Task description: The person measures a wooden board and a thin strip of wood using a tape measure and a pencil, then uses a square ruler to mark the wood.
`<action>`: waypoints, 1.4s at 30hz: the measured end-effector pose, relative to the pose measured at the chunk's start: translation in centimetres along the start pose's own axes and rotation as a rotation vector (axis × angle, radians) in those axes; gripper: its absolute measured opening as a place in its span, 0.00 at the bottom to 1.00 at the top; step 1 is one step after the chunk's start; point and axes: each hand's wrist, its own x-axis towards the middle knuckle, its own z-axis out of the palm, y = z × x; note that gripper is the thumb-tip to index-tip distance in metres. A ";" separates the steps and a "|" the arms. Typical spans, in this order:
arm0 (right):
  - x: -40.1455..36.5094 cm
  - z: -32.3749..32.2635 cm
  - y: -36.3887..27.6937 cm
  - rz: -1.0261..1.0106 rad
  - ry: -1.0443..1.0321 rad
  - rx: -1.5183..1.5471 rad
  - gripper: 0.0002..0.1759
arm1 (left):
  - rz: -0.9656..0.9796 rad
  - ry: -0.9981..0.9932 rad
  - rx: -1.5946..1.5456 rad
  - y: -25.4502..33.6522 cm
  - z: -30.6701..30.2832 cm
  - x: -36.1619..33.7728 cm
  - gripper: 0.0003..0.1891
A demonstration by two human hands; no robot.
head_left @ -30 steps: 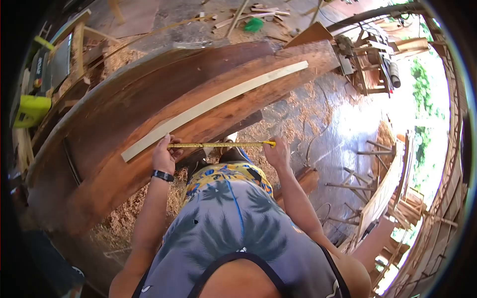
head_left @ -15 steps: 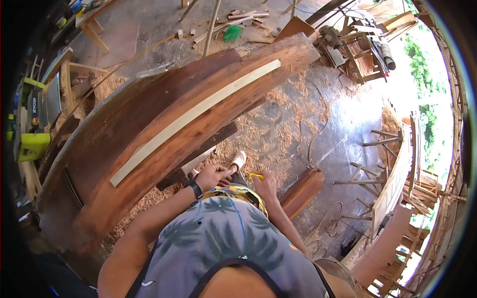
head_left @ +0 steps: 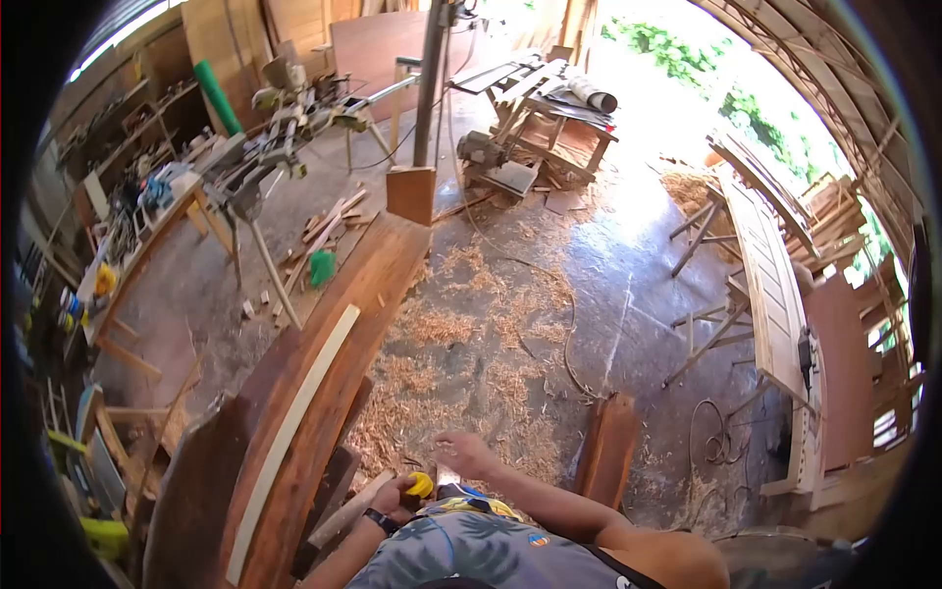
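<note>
My left hand, with a dark watch at the wrist, is closed around a small rounded yellow tape measure in front of my waist. My right hand reaches across just beyond it, over the chip-strewn floor. Its fingers look bent but are blurred, and I cannot make out anything in them. To the left lies a long reddish-brown wooden slab, touched by neither hand. A pale narrow wooden strip rests lengthwise on top of it.
A dark reddish timber block lies on the floor at right. Wood shavings and a cable spread ahead. Long pale boards stand on trestles at far right. A wood-cluttered bench and a post stand farther off.
My view has lifted and swung, showing more of the workshop ahead. The yellow tape measure has passed from my right hand to my left. My right hand has moved across and forward.
</note>
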 end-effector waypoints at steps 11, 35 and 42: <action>-5.0 -9.2 6.2 0.469 0.227 0.070 0.21 | -0.112 0.041 0.675 5.3 13.0 10.8 0.16; 10.4 -19.6 11.3 0.778 0.623 0.241 0.27 | -0.272 -0.201 1.507 28.4 32.7 35.4 0.19; 12.0 -22.5 17.1 0.926 0.710 0.294 0.25 | -0.767 -0.034 0.579 27.4 35.7 40.5 0.17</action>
